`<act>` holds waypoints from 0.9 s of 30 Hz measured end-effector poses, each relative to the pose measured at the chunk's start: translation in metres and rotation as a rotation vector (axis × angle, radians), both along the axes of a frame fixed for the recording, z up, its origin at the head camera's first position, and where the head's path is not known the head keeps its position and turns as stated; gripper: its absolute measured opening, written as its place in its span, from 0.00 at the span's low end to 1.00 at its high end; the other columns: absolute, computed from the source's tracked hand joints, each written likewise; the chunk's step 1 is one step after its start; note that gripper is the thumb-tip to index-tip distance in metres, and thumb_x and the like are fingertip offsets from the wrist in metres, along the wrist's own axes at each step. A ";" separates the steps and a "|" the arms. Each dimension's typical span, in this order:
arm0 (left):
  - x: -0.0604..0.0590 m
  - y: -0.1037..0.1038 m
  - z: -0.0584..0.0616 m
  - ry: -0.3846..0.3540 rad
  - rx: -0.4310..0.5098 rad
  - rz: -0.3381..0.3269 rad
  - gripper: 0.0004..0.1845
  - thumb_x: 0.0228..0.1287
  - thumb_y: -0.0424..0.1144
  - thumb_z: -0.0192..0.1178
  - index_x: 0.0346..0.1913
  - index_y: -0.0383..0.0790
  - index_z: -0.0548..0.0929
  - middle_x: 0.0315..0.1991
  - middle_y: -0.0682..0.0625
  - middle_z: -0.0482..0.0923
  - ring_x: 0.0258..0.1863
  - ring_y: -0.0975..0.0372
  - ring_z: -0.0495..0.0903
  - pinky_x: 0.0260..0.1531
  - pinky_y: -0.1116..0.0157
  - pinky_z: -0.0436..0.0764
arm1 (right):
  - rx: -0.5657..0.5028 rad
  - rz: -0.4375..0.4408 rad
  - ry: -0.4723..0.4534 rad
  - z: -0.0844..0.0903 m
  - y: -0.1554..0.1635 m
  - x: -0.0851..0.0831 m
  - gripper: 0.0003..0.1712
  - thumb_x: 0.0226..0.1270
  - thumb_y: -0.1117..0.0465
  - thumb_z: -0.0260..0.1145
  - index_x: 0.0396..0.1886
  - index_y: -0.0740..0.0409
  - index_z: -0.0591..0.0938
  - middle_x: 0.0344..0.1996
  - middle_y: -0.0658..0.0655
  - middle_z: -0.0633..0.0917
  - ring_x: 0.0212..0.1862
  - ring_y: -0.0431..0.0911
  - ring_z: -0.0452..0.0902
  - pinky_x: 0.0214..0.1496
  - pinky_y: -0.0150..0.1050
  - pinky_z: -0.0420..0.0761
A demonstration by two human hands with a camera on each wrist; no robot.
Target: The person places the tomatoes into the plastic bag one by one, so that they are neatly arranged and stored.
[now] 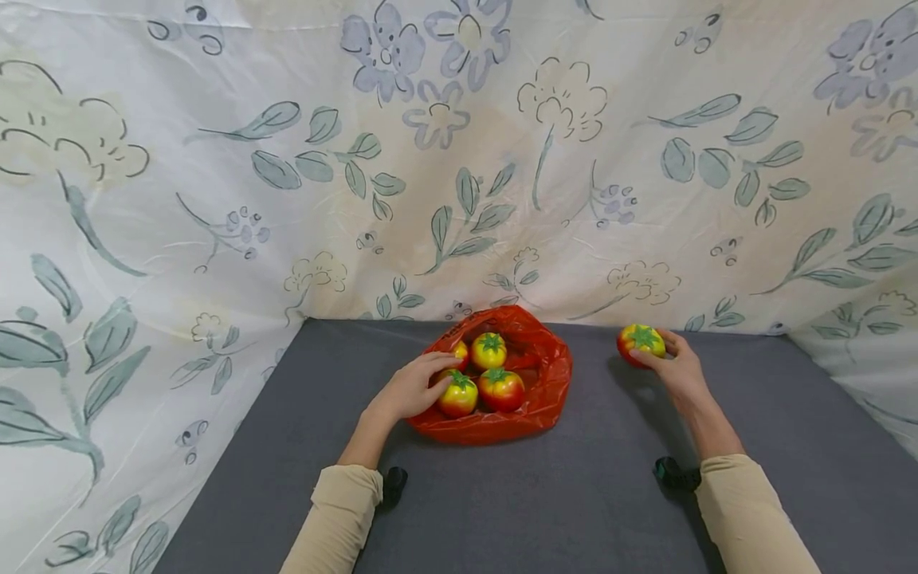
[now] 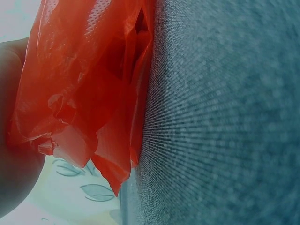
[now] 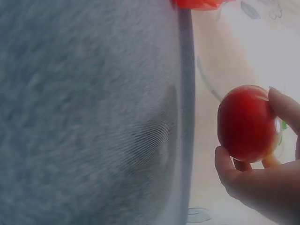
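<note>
In the head view, a red plastic bag lies on the dark table with its mouth open. Several red-and-yellow tomatoes with green leafy tops sit inside it. My left hand reaches over the bag's left rim, its fingers spread by two of these tomatoes; the left wrist view hides the fingertips behind the bag. Off to the right, my right hand holds another tomato above the table. The right wrist view shows its smooth red underside between thumb and fingers.
A dark grey cloth-covered table spreads under both arms. White fabric with a flower and leaf print hangs along the back and sides. Black wrist devices sit by both sleeve cuffs.
</note>
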State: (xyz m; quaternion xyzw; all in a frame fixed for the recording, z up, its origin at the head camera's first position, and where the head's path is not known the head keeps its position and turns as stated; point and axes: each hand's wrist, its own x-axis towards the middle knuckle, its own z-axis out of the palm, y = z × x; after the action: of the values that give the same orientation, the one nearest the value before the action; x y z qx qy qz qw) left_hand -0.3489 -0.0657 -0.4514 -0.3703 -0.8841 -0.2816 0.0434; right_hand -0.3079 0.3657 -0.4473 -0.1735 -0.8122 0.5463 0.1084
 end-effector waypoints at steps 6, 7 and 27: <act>0.000 0.000 0.000 0.004 0.002 -0.005 0.20 0.67 0.37 0.58 0.61 0.40 0.77 0.61 0.45 0.72 0.62 0.52 0.68 0.60 0.51 0.67 | 0.010 0.050 0.039 0.011 -0.010 0.004 0.50 0.65 0.51 0.66 0.75 0.64 0.48 0.70 0.73 0.51 0.65 0.65 0.53 0.63 0.57 0.64; 0.000 0.001 0.000 0.001 0.004 -0.006 0.20 0.67 0.37 0.58 0.61 0.40 0.77 0.61 0.45 0.72 0.62 0.52 0.68 0.60 0.51 0.67 | 0.013 0.053 0.043 0.012 -0.011 0.005 0.50 0.65 0.50 0.65 0.75 0.64 0.48 0.70 0.73 0.51 0.65 0.65 0.53 0.63 0.57 0.64; 0.004 0.001 0.004 -0.020 0.007 0.004 0.21 0.66 0.36 0.59 0.61 0.39 0.77 0.61 0.44 0.72 0.62 0.52 0.68 0.61 0.51 0.66 | -0.047 0.056 0.078 0.018 -0.024 0.004 0.52 0.61 0.47 0.69 0.75 0.60 0.51 0.71 0.70 0.52 0.65 0.62 0.52 0.64 0.54 0.63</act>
State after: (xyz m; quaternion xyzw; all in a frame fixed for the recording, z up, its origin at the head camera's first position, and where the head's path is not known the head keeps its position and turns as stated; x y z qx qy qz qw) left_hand -0.3452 -0.0643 -0.4475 -0.3654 -0.8843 -0.2883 0.0363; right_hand -0.3038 0.3417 -0.4296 -0.1320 -0.7989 0.5743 0.1205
